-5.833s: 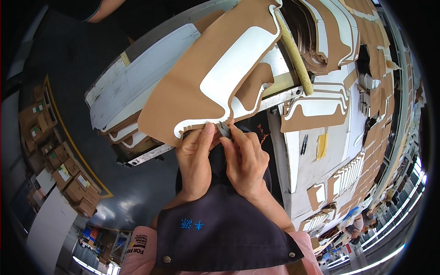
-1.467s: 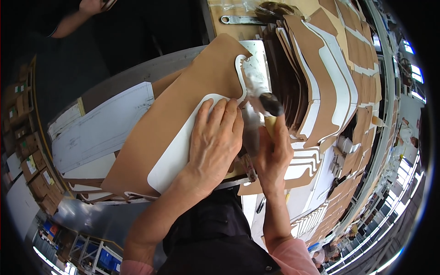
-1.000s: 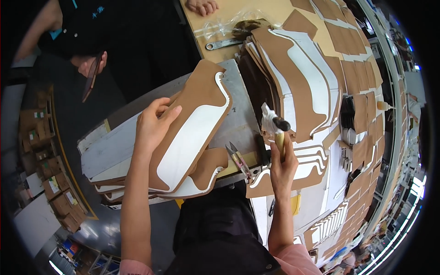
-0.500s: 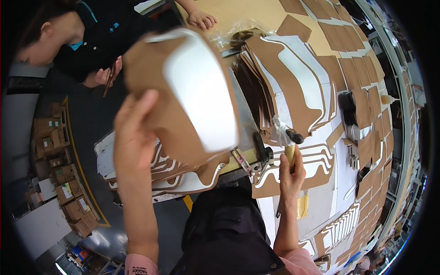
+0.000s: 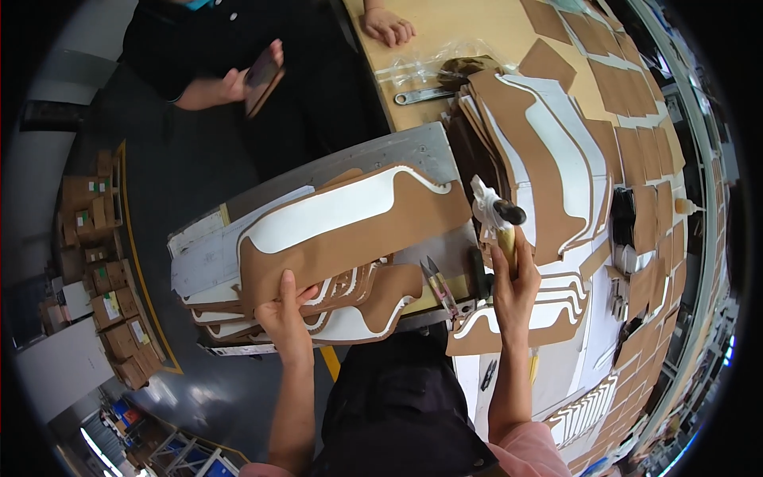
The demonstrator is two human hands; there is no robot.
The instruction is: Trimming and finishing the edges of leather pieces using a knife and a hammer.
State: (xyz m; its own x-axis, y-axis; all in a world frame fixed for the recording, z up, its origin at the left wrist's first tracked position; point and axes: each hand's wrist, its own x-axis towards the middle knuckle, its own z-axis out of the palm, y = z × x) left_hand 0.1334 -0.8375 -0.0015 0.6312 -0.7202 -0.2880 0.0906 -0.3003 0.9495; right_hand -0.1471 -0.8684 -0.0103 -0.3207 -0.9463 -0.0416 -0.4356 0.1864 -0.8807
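My left hand [image 5: 288,319] grips the near left corner of a brown panel [image 5: 358,238], thumb on top. The panel has a white inlaid shape along its far edge and lies slanted over a pile of similar brown and white pieces [image 5: 389,298]. My right hand [image 5: 517,278] is closed round the pale handle of a hammer-like tool [image 5: 506,230], with a black rounded end and white wrapping on its head. The tool is held up beside a tall stack of brown and white panels [image 5: 528,151]. Smaller panels [image 5: 520,322] lie under my right wrist.
Pointed snips [image 5: 439,285] lie between the piles. A wrench [image 5: 423,95] and clear plastic rest on the far table [image 5: 461,28]. Opposite, a person holds a flat dark object [image 5: 264,79]. Many brown pieces [image 5: 636,151] cover the right side. Cartons [image 5: 111,318] stand on the floor.
My left hand has lowered the panel from a raised, tilted position onto the pile, turning it lengthwise. My right hand still holds the tool. My view has shifted; the other person's head has left it.
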